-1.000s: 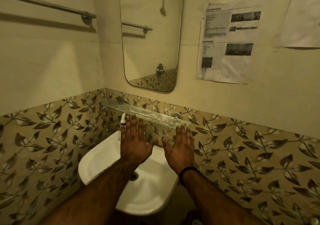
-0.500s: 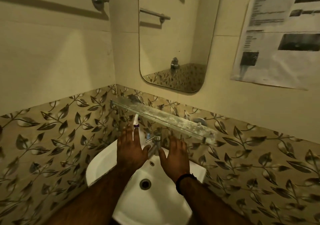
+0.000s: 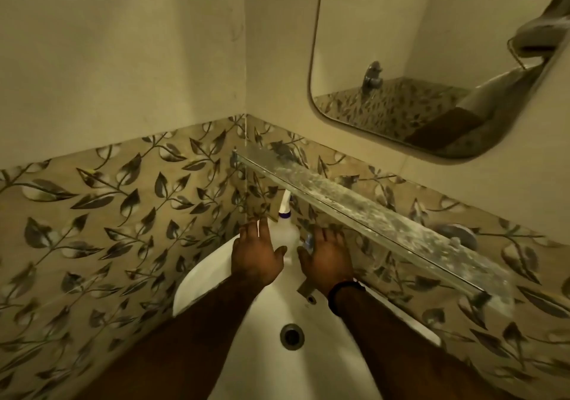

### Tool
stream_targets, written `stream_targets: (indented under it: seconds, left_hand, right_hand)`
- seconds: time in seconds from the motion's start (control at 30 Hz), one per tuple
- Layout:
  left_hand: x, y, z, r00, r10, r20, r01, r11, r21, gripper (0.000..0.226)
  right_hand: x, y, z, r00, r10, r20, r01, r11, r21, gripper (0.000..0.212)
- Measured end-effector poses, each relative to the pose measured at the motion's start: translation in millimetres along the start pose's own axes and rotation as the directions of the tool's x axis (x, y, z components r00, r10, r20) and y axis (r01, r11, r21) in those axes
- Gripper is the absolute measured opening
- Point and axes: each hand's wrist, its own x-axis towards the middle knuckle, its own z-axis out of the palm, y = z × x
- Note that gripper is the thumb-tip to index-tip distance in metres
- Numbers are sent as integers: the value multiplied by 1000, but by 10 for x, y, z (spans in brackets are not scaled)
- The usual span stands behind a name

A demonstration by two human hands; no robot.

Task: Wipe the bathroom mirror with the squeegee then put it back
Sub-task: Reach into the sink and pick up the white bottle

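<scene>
The rounded wall mirror [image 3: 385, 60] hangs at the upper right, above a dusty glass shelf [image 3: 354, 208]. Below the shelf a white spray bottle [image 3: 285, 230] with a blue collar stands on the back rim of the white sink [image 3: 324, 353]. My left hand [image 3: 257, 256] is stretched out flat just left of the bottle, holding nothing. My right hand [image 3: 328, 256] reaches forward just right of it, over the tap [image 3: 307, 290], fingers straight and empty. No squeegee shows in this view.
Leaf-patterned tiles [image 3: 108, 214] line the lower walls, which meet in a corner behind the sink. The glass shelf juts out over the sink's back edge. The mirror reflects a shower valve [image 3: 371, 75]. A black band circles my right wrist.
The view has moved closer and tilted down toward the sink. Both hands have gone forward and now flank the spray bottle under the shelf.
</scene>
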Motion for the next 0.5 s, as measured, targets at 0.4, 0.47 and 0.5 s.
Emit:
stream_targets:
  seconds: [0.4,0.47,0.5]
  left_hand:
    - [687,55,452,992,-81,97,99,975,-197,93]
    - [754,80,507,988,-96,123,127,954,-270,94]
    - [777,92,525,985,-105,135,142,944,-298,95]
  right_hand:
    - [755,-11,345,949,191,253,-178,981,-70,47]
    - [800,-14,380,958,168,231,-138,980,-141,43]
    - [815,-23,398,960,163,229,-128,978,-163,39]
